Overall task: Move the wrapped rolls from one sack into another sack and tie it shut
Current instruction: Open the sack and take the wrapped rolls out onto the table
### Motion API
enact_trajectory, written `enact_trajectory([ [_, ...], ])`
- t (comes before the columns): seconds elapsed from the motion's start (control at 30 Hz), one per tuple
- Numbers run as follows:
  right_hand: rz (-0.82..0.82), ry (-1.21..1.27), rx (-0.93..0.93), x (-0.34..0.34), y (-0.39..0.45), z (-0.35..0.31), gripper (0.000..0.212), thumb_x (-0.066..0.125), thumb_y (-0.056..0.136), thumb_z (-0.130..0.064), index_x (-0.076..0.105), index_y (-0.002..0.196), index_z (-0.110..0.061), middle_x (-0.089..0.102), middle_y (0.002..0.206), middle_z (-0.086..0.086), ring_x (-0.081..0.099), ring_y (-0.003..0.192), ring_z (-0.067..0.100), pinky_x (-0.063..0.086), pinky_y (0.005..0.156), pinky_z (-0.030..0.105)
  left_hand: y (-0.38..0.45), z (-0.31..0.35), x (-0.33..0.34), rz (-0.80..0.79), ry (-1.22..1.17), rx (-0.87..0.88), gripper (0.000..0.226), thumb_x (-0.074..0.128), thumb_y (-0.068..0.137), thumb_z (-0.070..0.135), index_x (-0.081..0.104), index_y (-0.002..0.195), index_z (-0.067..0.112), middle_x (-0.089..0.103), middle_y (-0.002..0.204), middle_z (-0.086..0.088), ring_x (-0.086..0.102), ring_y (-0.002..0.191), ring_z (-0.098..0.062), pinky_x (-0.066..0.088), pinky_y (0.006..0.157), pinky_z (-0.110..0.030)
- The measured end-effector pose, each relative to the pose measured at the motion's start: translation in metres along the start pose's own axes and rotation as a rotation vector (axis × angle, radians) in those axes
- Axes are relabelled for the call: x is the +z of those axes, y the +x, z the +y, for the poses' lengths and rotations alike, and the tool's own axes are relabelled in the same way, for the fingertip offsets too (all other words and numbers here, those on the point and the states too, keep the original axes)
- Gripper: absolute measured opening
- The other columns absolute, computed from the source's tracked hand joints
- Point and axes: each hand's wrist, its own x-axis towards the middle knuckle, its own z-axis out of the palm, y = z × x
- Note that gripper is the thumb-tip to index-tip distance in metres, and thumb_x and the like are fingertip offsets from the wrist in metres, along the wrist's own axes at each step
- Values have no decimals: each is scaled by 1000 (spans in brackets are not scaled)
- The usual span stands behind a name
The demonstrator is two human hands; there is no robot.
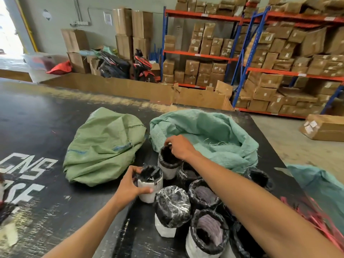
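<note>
Counting from the left, you have two sacks on the black desk (37,116): a crumpled green sack (104,146) and an open teal sack (214,135). About seven wrapped rolls (172,203) stand upright, clustered just before them. Your left hand (128,185) curls round one roll (150,185). Your right hand (179,147), arm stretched forward, pinches the top of another roll (168,164) at the teal sack's mouth.

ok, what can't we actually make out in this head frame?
- Rolls under the right forearm: hidden by the arm, so no full count.
- Teal sack interior: folded rim blocks it.
- Roll top in the right hand: fingers cover it.
- Nearest roll: base cut off by the bottom edge.
</note>
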Motion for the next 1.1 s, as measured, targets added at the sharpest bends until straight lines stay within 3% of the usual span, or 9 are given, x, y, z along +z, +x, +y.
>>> enact_trajectory([
  [0.1,-54,-33,-53,-2,10,7,49,49,87,10,70,119,-20,70,117,10,66,104,29,55,86,40,5,-1,1,-46,-20,23,88,92,55,-3,44,126,17,56,125,5,60,109,3,47,83,-6],
  [0.23,-75,12,-82,-8,17,15,51,49,87,12,70,122,-20,71,118,7,67,106,22,52,84,30,4,2,-2,-119,-1,35,106,92,54,-3,37,141,23,52,132,10,56,110,14,40,84,2],
  [0.33,-44,65,-105,-11,19,15,54,48,87,13,70,122,-21,72,118,6,67,106,19,52,87,29,3,1,-5,-101,43,33,105,95,51,0,44,140,24,54,133,9,56,114,6,39,86,0],
  [0.5,-183,66,-164,-6,18,13,50,51,89,12,70,120,-22,72,116,5,67,103,17,51,88,28,-3,-5,-20,-96,49,12,100,96,46,6,53,132,33,60,129,10,59,115,-11,51,92,-21],
  [0.6,-237,24,-205,8,13,5,48,51,88,12,71,120,-18,71,119,9,67,106,23,53,93,37,-8,-6,-29,-97,49,1,102,97,44,10,53,132,35,61,130,10,59,118,-13,48,101,-29],
  [0.67,-228,-5,-224,14,10,0,51,51,86,15,70,122,-16,70,121,12,67,107,25,53,92,36,-7,-5,-30,-122,59,-1,104,98,46,9,51,135,33,60,132,11,58,120,-11,46,102,-24],
  [0.8,-185,-97,-227,13,11,2,56,49,84,15,69,124,-19,69,121,13,65,109,29,53,91,37,-5,4,-18,-164,60,22,99,93,54,0,48,140,22,58,132,9,58,114,4,44,88,-5],
  [1.03,-188,-113,-147,9,13,28,61,46,83,14,73,118,-28,70,121,5,67,103,25,54,86,37,0,5,4,-245,15,18,91,83,62,-14,46,138,19,61,130,3,59,120,-4,48,97,-16],
  [1.1,-187,-112,-147,9,12,32,61,46,83,13,73,117,-30,70,122,2,66,105,24,55,87,38,2,5,9,-273,7,16,89,77,66,-19,44,140,17,60,131,1,59,120,-2,48,93,-13],
])
